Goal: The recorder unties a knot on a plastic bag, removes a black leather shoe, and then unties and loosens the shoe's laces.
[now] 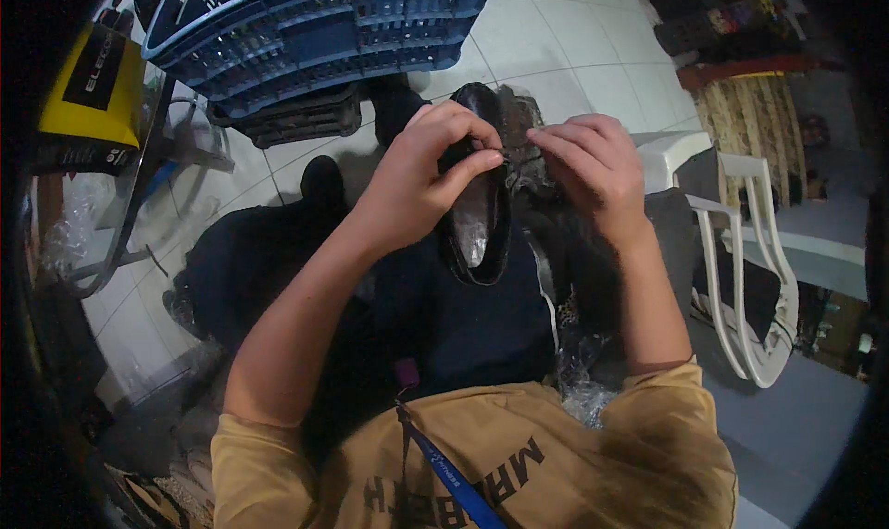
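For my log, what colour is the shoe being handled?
The shoe is black; head view shows it best.

Upper garment: mustard-tan short-sleeved fabric T-shirt (602, 473), with large dark block lettering (530, 464) across the chest. 2 sleeves, same colour, end in plain hems near the elbows. Neckwear: flat blue fabric lanyard (458, 483) with pale printed marks; its far end carries a small dark clip (401, 410) beside a small purple rectangular tag (407, 373). Lower garment: dark navy cloth (444, 330) over the lap. Left hand (433, 154) and right hand (597, 170): bare, as are both forearms.
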`<action>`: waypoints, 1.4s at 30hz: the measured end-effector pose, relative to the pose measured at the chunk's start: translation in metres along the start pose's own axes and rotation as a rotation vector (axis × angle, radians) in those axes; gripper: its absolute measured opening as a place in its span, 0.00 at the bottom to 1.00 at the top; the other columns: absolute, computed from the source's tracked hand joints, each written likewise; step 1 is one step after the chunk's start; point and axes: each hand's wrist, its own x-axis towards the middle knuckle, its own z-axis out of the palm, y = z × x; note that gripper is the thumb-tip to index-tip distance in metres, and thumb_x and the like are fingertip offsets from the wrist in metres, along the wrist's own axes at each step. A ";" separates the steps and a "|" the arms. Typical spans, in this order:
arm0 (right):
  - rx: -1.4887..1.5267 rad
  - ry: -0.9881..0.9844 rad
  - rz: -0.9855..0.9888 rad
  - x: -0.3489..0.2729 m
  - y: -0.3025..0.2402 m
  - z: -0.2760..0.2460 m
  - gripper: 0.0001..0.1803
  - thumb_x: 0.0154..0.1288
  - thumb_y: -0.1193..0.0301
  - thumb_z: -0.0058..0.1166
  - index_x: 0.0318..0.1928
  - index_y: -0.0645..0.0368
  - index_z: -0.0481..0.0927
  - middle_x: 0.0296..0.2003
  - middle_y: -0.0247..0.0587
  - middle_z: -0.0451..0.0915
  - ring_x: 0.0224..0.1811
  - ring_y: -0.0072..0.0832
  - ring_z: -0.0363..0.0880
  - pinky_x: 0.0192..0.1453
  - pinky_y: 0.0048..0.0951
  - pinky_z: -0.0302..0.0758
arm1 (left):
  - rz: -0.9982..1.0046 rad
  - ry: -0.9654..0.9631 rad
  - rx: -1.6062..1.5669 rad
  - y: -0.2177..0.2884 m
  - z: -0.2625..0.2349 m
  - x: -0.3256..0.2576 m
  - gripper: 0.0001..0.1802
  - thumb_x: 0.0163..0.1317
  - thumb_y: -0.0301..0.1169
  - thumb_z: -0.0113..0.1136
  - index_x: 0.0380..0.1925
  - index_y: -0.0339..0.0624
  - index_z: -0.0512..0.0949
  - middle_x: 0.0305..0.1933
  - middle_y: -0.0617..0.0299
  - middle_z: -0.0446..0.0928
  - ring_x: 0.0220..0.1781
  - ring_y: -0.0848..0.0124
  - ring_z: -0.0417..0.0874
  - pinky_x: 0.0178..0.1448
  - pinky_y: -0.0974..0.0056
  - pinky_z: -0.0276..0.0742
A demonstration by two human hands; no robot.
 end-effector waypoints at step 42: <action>-0.285 0.022 -0.001 -0.092 0.056 -0.118 0.28 0.50 0.73 0.80 0.57 0.51 0.94 0.30 0.34 0.75 0.31 0.31 0.78 0.35 0.35 0.75 | -0.193 -0.010 -0.125 0.002 -0.006 0.002 0.08 0.76 0.31 0.68 0.46 0.37 0.82 0.48 0.62 0.80 0.55 0.70 0.80 0.66 0.63 0.72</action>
